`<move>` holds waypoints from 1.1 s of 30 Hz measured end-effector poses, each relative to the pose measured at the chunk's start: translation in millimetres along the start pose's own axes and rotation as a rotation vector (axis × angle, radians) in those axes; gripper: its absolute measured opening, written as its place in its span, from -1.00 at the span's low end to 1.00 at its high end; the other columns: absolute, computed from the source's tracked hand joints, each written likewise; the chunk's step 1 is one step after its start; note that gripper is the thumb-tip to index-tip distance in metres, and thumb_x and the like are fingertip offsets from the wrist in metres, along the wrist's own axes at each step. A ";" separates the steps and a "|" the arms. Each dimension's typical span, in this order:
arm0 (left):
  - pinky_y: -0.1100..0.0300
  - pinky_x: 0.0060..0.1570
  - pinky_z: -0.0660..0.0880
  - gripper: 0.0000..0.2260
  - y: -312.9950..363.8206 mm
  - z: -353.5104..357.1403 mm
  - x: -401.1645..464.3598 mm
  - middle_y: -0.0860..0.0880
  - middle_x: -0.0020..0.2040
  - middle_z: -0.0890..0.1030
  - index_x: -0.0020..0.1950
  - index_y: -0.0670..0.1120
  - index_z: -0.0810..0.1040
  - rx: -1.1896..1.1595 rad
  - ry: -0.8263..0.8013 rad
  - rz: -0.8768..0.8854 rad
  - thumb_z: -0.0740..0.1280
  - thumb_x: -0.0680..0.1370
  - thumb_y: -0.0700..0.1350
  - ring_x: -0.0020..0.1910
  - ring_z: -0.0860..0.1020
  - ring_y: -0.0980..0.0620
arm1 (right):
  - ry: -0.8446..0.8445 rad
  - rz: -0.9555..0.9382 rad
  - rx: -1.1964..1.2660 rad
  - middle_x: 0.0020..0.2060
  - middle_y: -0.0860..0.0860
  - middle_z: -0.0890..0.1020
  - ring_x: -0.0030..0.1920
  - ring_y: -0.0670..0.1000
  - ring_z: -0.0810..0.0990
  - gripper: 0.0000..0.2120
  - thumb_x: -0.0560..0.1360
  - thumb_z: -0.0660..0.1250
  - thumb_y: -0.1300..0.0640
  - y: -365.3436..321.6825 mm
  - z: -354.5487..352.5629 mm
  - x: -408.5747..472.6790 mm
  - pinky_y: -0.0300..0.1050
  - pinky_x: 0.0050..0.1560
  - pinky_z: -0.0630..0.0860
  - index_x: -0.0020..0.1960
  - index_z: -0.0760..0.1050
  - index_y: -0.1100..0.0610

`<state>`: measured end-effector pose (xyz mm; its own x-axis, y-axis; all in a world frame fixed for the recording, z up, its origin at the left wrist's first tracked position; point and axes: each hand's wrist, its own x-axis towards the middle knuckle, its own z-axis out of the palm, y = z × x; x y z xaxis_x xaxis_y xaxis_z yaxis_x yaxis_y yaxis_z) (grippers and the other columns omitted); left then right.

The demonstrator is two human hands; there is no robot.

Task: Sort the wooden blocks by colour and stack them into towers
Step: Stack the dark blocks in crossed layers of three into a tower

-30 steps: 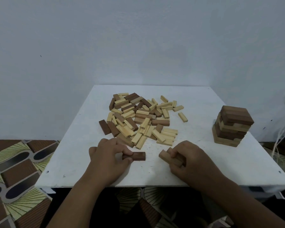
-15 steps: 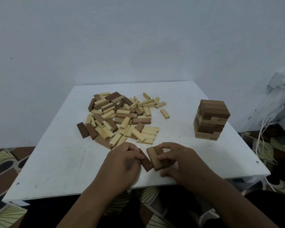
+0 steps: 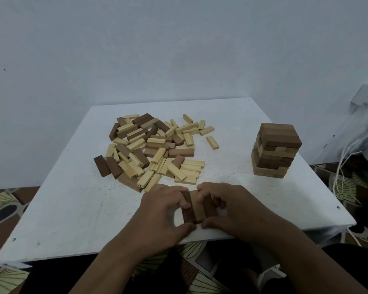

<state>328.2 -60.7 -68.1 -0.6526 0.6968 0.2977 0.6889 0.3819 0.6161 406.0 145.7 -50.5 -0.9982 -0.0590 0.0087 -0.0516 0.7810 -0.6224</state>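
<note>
Near the front edge of the white table (image 3: 72,209), three brown blocks (image 3: 197,209) lie side by side, long sides touching, a dark one on each flank of a lighter one. The left hand (image 3: 164,217) and the right hand (image 3: 232,211) close in from either side: the curled fingers (image 3: 184,200) of the left hand rest over the far ends and its thumb presses the near end, while the right hand's fingers and thumb grip the row the same way from the right. Just beyond the hands lies the loose pile of blocks (image 3: 155,149), pale and brown pieces jumbled together, its nearest pieces almost touching the left knuckles. Well apart on the right side of the table stands a tower (image 3: 275,150) of stacked layers, mostly brown with some pale ones, its layers slightly skewed. A plain pale wall (image 3: 179,49) rises behind the table. Patterned floor (image 3: 2,209) shows at the left, and thin white cords (image 3: 342,166) hang at the right edge beside a grey cloth.
</note>
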 end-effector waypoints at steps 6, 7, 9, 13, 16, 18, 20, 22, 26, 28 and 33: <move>0.20 0.08 0.42 -0.72 0.9 -1.1 2.4 0.34 0.12 0.54 -0.16 0.09 0.53 -0.061 -0.010 -0.029 0.52 0.24 0.10 0.14 0.46 0.25 | -0.006 -0.038 0.045 0.14 -0.28 0.52 0.06 -0.26 0.46 -0.52 0.29 0.59 -0.07 5.7 3.4 4.1 -0.39 -0.04 0.38 0.12 0.46 -0.20; 0.20 0.07 0.43 -0.73 1.5 -1.3 2.5 0.35 0.12 0.54 -0.16 0.08 0.54 -0.078 -0.013 -0.036 0.53 0.24 0.08 0.13 0.47 0.24 | -0.011 -0.039 0.047 0.15 -0.29 0.52 0.06 -0.26 0.46 -0.49 0.28 0.59 -0.08 5.9 3.0 4.1 -0.40 -0.03 0.38 0.15 0.46 -0.20; 0.17 0.06 0.44 -0.73 2.0 -1.9 2.5 0.36 0.13 0.54 -0.15 0.09 0.54 -0.085 -0.023 -0.055 0.54 0.24 0.04 0.13 0.47 0.21 | -0.035 -0.035 0.044 0.18 -0.31 0.50 0.08 -0.27 0.46 -0.42 0.28 0.60 -0.09 7.0 0.1 3.5 -0.41 -0.02 0.39 0.22 0.44 -0.21; 0.14 0.10 0.45 -0.66 0.8 -2.9 1.6 0.34 0.13 0.51 -0.05 0.15 0.54 -0.069 -0.054 -0.098 0.57 0.26 0.04 0.17 0.45 0.20 | -0.058 -0.033 0.008 0.02 -0.29 0.51 0.03 -0.25 0.45 -0.44 0.31 0.57 -0.07 8.2 -3.8 3.6 -0.42 -0.09 0.37 0.22 0.41 -0.24; 0.17 0.12 0.45 -0.51 2.1 -4.4 0.7 0.29 0.12 0.48 0.15 0.26 0.46 -0.049 -0.069 -0.104 0.55 0.28 0.09 0.19 0.44 0.19 | -0.062 -0.031 0.011 -0.01 -0.25 0.51 0.01 -0.23 0.46 -0.47 0.33 0.56 -0.07 8.8 -2.3 4.2 -0.37 -0.10 0.37 0.18 0.38 -0.26; 0.19 0.11 0.44 -0.47 3.3 -5.6 0.2 0.28 0.13 0.47 0.19 0.27 0.42 -0.038 -0.075 -0.112 0.55 0.30 0.10 0.18 0.44 0.20 | -0.066 -0.032 0.010 0.02 -0.26 0.50 0.02 -0.23 0.45 -0.47 0.33 0.55 -0.09 9.4 -1.5 4.2 -0.35 -0.09 0.38 0.17 0.36 -0.27; 0.19 0.10 0.45 -0.46 4.3 -6.7 0.0 0.27 0.12 0.47 0.20 0.24 0.42 -0.035 -0.073 -0.122 0.55 0.29 0.09 0.17 0.44 0.20 | -0.064 -0.041 0.004 0.02 -0.28 0.48 0.03 -0.24 0.43 -0.48 0.33 0.55 -0.08 9.3 -1.3 4.3 -0.36 -0.10 0.36 0.17 0.36 -0.27; 0.17 0.10 0.47 -0.46 5.5 -6.7 0.4 0.25 0.12 0.49 0.20 0.21 0.42 -0.039 -0.066 -0.124 0.56 0.29 0.07 0.17 0.46 0.19 | -0.060 -0.058 0.007 0.02 -0.30 0.48 0.04 -0.23 0.43 -0.50 0.33 0.55 -0.07 9.3 -1.1 4.3 -0.38 -0.09 0.34 0.17 0.37 -0.25; 0.18 0.11 0.49 -0.45 6.8 -5.4 1.7 0.24 0.12 0.51 0.19 0.18 0.42 -0.077 -0.054 -0.143 0.58 0.29 0.03 0.19 0.48 0.18 | -0.051 -0.088 0.022 0.05 -0.29 0.49 0.05 -0.20 0.44 -0.52 0.34 0.54 -0.04 9.7 -0.7 3.8 -0.37 -0.08 0.35 0.15 0.38 -0.23; 0.29 0.08 0.46 -0.44 7.5 -6.1 1.7 0.23 0.13 0.52 0.19 0.18 0.41 -0.101 -0.053 -0.155 0.59 0.28 0.00 0.20 0.49 0.20 | -0.054 -0.079 0.028 0.04 -0.30 0.47 0.05 -0.21 0.44 -0.52 0.35 0.54 -0.04 9.6 -0.7 2.8 -0.37 -0.09 0.35 0.14 0.37 -0.25; 0.54 -0.05 0.32 -0.37 13.5 -11.7 4.9 0.25 0.15 0.58 0.18 0.16 0.33 -0.168 -0.048 -0.185 0.62 0.28 -0.07 0.21 0.48 0.33 | -0.018 -0.086 0.043 -0.05 -0.28 0.48 -0.01 -0.16 0.46 -0.54 0.35 0.55 -0.03 6.1 -6.5 3.4 -0.32 -0.12 0.41 0.11 0.37 -0.23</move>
<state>330.6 -59.2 -49.8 -0.7440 0.6542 0.1359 0.4944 0.4020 0.7707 402.0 154.2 -49.2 -0.9894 -0.1367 0.0496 -0.1357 0.7452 -0.6529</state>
